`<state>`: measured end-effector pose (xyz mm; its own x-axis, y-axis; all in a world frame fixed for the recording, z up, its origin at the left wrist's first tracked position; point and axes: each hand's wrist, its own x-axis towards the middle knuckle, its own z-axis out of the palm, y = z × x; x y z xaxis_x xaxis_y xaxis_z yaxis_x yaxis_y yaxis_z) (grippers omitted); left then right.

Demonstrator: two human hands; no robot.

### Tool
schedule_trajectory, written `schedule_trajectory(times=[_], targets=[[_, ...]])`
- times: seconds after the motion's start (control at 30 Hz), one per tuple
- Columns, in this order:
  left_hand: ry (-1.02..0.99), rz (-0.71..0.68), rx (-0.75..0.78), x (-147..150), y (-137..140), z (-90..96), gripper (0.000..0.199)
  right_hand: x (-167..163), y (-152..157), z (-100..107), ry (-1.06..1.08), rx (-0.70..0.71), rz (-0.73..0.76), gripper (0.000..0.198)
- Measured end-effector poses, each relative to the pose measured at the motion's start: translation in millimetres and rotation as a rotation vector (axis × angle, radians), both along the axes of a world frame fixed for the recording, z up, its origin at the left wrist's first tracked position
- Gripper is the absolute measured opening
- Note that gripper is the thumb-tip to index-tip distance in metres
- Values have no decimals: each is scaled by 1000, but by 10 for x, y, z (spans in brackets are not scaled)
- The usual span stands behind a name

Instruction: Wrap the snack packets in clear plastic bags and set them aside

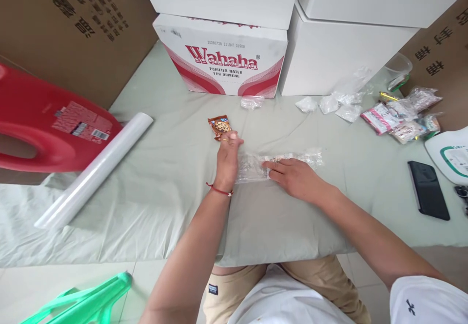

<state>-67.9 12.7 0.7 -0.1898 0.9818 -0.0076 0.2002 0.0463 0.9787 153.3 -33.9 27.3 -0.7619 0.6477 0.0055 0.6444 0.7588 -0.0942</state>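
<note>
My left hand [227,160] is closed at the lower edge of a small brown cookie packet [221,125], with a picture of a chocolate-chip cookie on it. The fingertips there are partly hidden. A red cord bracelet sits on the left wrist. Right of it, a strip of clear plastic wrap [250,169] lies crumpled on the table. My right hand [292,177] rests palm down on this wrap, its fingers stretched out to the left. Something light-coloured and flat shows under the wrap above the right fingers; its kind cannot be made out.
A Wahaha water carton [234,77] and white boxes [340,55] stand at the back. Left are a red jug [47,124] and a roll of clear film [98,170]. Small plastic bundles [349,112], snack packets [382,118], a phone [428,190] and a white bottle [451,155] lie right.
</note>
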Motion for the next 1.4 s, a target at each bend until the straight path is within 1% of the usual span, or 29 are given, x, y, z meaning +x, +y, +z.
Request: schedule_trajectory(times=[0.1,0.17,0.27,0.33,0.43,0.53,0.6,0.67,0.7,0.77,0.83,0.9,0.97,1.03,1.1,1.17,1.2,1.27,1.33,1.4], targets=[[223,-213,-83,-30,-44,62,47,7,-81,-29,-8,39,-42,37],[378,-338,-103,-87,-36,86,49,40,-158,-57,22,59,-84,37],[518,-468,-115,-192,7,89,42,149,-315,-116,99,48,-143,37],[565,-500,-124,-239,28,75,35,263,-441,-161,165,17,-231,39],[600,-494,-117,-250,26,50,22,473,-620,-201,254,-50,-431,40],[611,-485,-116,-229,3,47,16,642,-702,-142,378,-116,-607,31],[614,-480,-122,-225,-8,60,16,671,-664,-44,473,-70,-724,30],[608,-479,-124,-231,-11,76,17,616,-555,64,532,45,-793,32],[601,-476,-125,-236,-9,82,16,565,-485,106,541,98,-789,33],[580,-467,-126,-248,-3,90,14,450,-342,136,513,146,-707,39],[558,-458,-124,-258,1,98,13,374,-239,75,418,108,-605,49],[542,-454,-124,-266,-2,119,11,390,-205,-62,283,24,-563,54],[532,-452,-125,-272,-13,156,10,506,-236,-224,167,-29,-605,55],[521,-439,-124,-272,-27,204,8,674,-296,-347,109,-20,-704,55],[517,-409,-136,-266,-41,251,5,810,-351,-388,126,43,-811,55],[526,-367,-175,-259,-48,286,4,837,-376,-345,221,126,-855,54],[532,-350,-199,-256,-49,295,4,798,-376,-302,282,159,-834,52],[537,-326,-240,-262,-43,293,5,632,-350,-210,384,176,-712,48],[525,-311,-258,-285,-33,268,8,413,-302,-154,408,115,-527,47],[453,-303,-270,-317,-24,237,15,224,-248,-166,376,33,-364,46]])
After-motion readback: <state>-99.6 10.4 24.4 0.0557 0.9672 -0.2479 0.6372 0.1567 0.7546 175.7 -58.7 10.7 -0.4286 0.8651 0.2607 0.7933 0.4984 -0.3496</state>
